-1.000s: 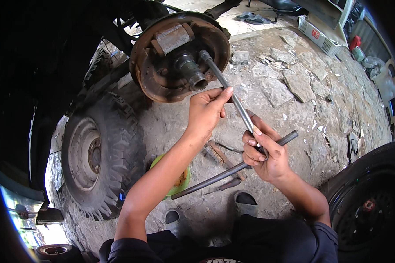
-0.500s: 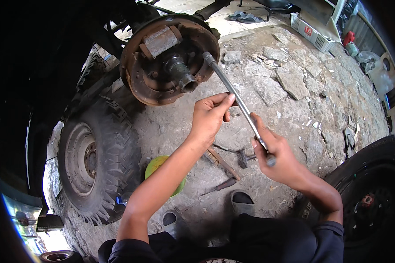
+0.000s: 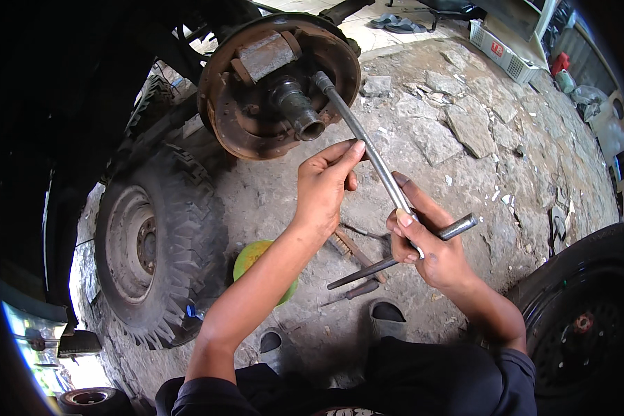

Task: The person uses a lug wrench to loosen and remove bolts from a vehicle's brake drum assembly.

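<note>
One long, straight rod of silver metal [image 3: 383, 170], smooth and shiny, with a thicker socket-like upper end, slants between the person's two hands. That end sits in front of a round, rust-brown metal plate [image 3: 232, 128] with one hollow, greasy steel spindle [image 3: 298, 114]; from where I stand I cannot tell whether they touch. The left hand [image 3: 328, 177] pinches the rod midway between thumb and fingers; the right hand [image 3: 426, 243] is wrapped around its lower end, along with one dark, round metal bar [image 3: 360, 273] crossing there. Below, on the rough grey ground, I count one lime-green bowl [image 3: 246, 260], one wooden-backed brush [image 3: 357, 249] and one dark-handled screwdriver [image 3: 360, 290]. Two large black-tyred wheels [image 3: 187, 236] flank the scene.
</note>
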Tool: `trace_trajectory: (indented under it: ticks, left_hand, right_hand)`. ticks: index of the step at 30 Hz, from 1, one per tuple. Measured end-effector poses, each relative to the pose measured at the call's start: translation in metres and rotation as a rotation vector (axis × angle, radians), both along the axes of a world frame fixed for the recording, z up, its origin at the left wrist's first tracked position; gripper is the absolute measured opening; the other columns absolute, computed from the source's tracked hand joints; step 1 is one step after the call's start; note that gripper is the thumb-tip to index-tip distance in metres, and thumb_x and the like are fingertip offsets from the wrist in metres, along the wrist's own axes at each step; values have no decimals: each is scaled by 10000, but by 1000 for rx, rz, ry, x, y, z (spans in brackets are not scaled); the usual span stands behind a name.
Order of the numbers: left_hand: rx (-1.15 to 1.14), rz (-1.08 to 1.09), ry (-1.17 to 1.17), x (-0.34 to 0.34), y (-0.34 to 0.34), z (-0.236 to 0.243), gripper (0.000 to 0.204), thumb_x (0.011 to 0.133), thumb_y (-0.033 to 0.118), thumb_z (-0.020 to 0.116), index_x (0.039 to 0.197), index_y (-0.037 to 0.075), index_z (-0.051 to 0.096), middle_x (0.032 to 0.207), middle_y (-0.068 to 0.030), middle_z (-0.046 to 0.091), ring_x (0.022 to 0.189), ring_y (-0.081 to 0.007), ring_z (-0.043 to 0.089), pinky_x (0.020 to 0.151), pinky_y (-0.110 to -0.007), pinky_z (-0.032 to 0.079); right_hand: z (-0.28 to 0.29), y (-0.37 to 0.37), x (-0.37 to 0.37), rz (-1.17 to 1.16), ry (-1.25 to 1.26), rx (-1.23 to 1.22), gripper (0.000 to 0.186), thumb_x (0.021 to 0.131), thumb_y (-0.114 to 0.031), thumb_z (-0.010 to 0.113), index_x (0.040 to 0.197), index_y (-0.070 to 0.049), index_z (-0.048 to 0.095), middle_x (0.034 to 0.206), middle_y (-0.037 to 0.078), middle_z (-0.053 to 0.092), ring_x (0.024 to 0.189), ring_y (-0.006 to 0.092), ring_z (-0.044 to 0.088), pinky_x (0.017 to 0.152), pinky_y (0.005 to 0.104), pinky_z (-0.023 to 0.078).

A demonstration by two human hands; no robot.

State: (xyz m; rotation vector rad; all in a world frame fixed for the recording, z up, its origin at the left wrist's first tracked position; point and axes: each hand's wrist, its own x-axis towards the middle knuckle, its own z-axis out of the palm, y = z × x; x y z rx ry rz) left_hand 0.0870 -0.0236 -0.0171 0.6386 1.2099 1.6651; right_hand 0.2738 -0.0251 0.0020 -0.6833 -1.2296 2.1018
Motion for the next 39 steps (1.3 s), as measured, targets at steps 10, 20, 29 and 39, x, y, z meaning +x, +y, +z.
trace_trajectory:
  ticks: [10,20,29,39]
  left_hand:
    - [-44,-62,-42,-6,3,7,193,927,225,639,982,44,676,967,-80,706,542,-28,424,528,-176,360]
    - [-80,-133,-8,-16,17,10,209,959,233,586,1028,51,660,993,-71,711,542,-21,435,537,-168,379]
    - [-56,-181,-42,-9,10,13,306,968,265,569,1084,-8,643,1007,-113,701,543,-39,441,545,-190,394]
    - [-19,-170,58,-4,-1,20,266,939,256,621,1012,6,675,943,-103,711,544,-33,432,538,-171,364]
  right_hand:
    - [-4,3,-3,76,330,-328,588,968,-176,533,1479,-67,265,854,54,445,538,72,381,524,245,334]
    - [-3,20,-7,68,-249,356,558,985,-170,482,1485,-61,259,867,61,465,525,110,443,498,260,403]
    - [42,2,-1,239,-991,1367,695,798,11,515,1432,105,248,917,242,554,650,343,652,580,423,530]
    - [7,-12,5,0,-301,490,529,984,-92,487,1459,16,279,747,60,493,573,81,448,526,252,398]
